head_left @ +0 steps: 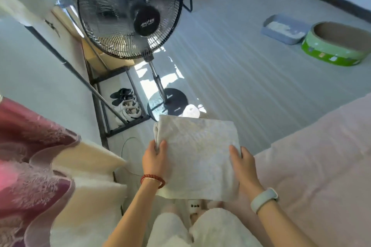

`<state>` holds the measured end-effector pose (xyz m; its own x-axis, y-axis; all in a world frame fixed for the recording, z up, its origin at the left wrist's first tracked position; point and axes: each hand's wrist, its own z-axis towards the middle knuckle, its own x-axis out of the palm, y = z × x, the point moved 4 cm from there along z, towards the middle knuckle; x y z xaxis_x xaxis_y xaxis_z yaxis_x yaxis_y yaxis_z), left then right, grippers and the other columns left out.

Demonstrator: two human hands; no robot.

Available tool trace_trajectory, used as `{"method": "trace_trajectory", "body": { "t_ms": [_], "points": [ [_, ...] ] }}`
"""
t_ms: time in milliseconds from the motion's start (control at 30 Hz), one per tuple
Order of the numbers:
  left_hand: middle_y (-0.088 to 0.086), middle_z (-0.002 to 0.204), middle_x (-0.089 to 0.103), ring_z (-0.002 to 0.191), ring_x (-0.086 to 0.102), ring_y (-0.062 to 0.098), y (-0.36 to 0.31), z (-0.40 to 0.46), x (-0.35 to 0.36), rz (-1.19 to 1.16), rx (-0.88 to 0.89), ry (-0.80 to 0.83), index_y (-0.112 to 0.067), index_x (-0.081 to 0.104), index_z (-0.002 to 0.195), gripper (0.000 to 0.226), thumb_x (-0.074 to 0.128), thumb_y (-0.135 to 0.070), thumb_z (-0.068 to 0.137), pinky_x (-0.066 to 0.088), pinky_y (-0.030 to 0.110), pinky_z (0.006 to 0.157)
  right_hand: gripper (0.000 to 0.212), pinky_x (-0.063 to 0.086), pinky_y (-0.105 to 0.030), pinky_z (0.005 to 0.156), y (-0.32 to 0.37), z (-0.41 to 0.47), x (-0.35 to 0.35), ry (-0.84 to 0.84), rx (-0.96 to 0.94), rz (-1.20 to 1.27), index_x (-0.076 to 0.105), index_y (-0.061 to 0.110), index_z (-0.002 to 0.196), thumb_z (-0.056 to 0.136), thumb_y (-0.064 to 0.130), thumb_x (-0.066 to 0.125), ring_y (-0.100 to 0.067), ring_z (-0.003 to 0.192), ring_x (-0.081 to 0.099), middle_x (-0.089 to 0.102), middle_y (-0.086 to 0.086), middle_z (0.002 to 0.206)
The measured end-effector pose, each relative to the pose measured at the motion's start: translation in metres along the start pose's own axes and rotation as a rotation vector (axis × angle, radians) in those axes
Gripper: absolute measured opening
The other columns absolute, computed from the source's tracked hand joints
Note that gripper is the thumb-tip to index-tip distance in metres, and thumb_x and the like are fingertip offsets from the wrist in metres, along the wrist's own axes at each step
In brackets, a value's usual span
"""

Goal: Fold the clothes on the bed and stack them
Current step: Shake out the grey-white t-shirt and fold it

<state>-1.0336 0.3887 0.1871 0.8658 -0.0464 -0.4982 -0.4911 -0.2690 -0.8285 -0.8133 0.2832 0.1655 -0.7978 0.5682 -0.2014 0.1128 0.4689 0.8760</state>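
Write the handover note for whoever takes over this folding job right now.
Left hand: grips the left edge of the folded cloth, thumb on top.
Right hand: holds its right edge, fingers underneath.
The cloth is folded to a rectangle and held in the air, between the fan and the bed.
Done: this piece looks folded.
Left: set it down on the bed. No stack or other clothes are in view, so check what remains.

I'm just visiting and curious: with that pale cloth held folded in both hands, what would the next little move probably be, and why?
Probably carry it rightward and set it down on the bed. The folded cloth already looks like a neat rectangle, gripped by the left hand and right hand over the floor, not over the bed.
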Motion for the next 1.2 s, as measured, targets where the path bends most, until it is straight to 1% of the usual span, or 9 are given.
{"method": "trace_trajectory", "body": {
  "t_ms": [167,267,367,433,633,733,833,1000,1200],
  "points": [
    [0.0,0.063,0.047,0.058,0.043,0.015,-0.061,0.067,0.036,0.051,0.083,0.079,-0.01,0.043,0.069,0.03,0.05,-0.027,0.093,0.033,0.03,0.053,0.02,0.042,-0.029,0.061,0.045,0.05,-0.005,-0.13,-0.011,0.086,0.056,0.009,0.079,0.094,0.022,0.05,-0.015,0.069,0.053,0.057,-0.003,0.076],
    [-0.002,0.06,0.039,0.054,0.037,0.013,-0.101,0.095,0.067,0.068,0.15,0.152,-0.016,0.034,0.062,0.036,0.051,-0.026,0.092,0.029,0.03,0.05,0.019,0.041,-0.027,0.059,0.06,0.079,-0.021,-0.231,0.006,0.148,0.057,0.007,0.082,0.094,0.02,0.05,-0.014,0.067,0.051,0.057,-0.002,0.075],
    [-0.005,0.058,0.036,0.053,0.036,0.012,-0.14,0.123,0.104,0.09,0.225,0.219,-0.019,0.033,0.061,0.037,0.052,-0.024,0.092,0.028,0.029,0.05,0.022,0.035,-0.015,0.048,0.072,0.113,-0.038,-0.327,0.048,0.179,0.051,0.011,0.071,0.093,0.015,0.049,-0.013,0.061,0.044,0.051,-0.001,0.068],
    [-0.003,0.06,0.036,0.056,0.037,0.015,-0.164,0.142,0.133,0.107,0.254,0.263,-0.016,0.034,0.062,0.035,0.051,-0.024,0.092,0.029,0.032,0.053,0.027,0.03,-0.015,0.04,0.079,0.136,-0.05,-0.393,0.09,0.186,0.046,0.012,0.065,0.091,0.011,0.049,-0.013,0.055,0.04,0.046,-0.001,0.064],
    [-0.005,0.06,0.039,0.057,0.038,0.014,-0.233,0.202,0.253,0.128,0.339,0.458,-0.02,0.035,0.063,0.033,0.05,-0.024,0.092,0.031,0.032,0.055,0.021,0.026,-0.018,0.039,0.097,0.221,-0.097,-0.595,0.12,0.278,0.044,0.006,0.07,0.09,0.011,0.05,-0.016,0.054,0.034,0.038,-0.004,0.061],
    [-0.004,0.058,0.035,0.054,0.033,0.014,-0.278,0.236,0.328,0.144,0.4,0.555,-0.016,0.033,0.062,0.035,0.051,-0.024,0.091,0.029,0.031,0.052,0.031,0.021,-0.015,0.034,0.109,0.276,-0.129,-0.704,0.129,0.328,0.037,0.012,0.062,0.09,0.012,0.051,-0.011,0.047,0.029,0.033,0.003,0.053],
    [-0.005,0.056,0.03,0.053,0.028,0.015,-0.334,0.263,0.394,0.124,0.443,0.645,-0.015,0.029,0.061,0.039,0.053,-0.026,0.09,0.027,0.031,0.051,0.038,0.02,-0.019,0.042,0.137,0.324,-0.159,-0.75,0.133,0.409,0.029,0.018,0.059,0.09,0.013,0.051,-0.008,0.044,0.024,0.025,0.01,0.045],
    [-0.006,0.056,0.032,0.052,0.03,0.014,-0.412,0.265,0.484,0.136,0.503,0.782,-0.015,0.03,0.059,0.04,0.053,-0.026,0.09,0.026,0.029,0.05,0.022,0.025,-0.035,0.058,0.169,0.368,-0.221,-0.836,0.137,0.533,0.04,0.011,0.071,0.088,0.017,0.052,-0.022,0.063,0.031,0.031,-0.009,0.067],
    [-0.005,0.055,0.03,0.052,0.029,0.014,-0.476,0.203,0.616,0.182,0.603,1.029,-0.015,0.028,0.058,0.042,0.053,-0.026,0.091,0.025,0.029,0.05,0.025,0.033,-0.023,0.047,0.158,0.385,-0.32,-1.09,0.182,0.671,0.05,0.011,0.066,0.089,0.019,0.054,-0.013,0.047,0.041,0.045,-0.006,0.059]
  ]
}}
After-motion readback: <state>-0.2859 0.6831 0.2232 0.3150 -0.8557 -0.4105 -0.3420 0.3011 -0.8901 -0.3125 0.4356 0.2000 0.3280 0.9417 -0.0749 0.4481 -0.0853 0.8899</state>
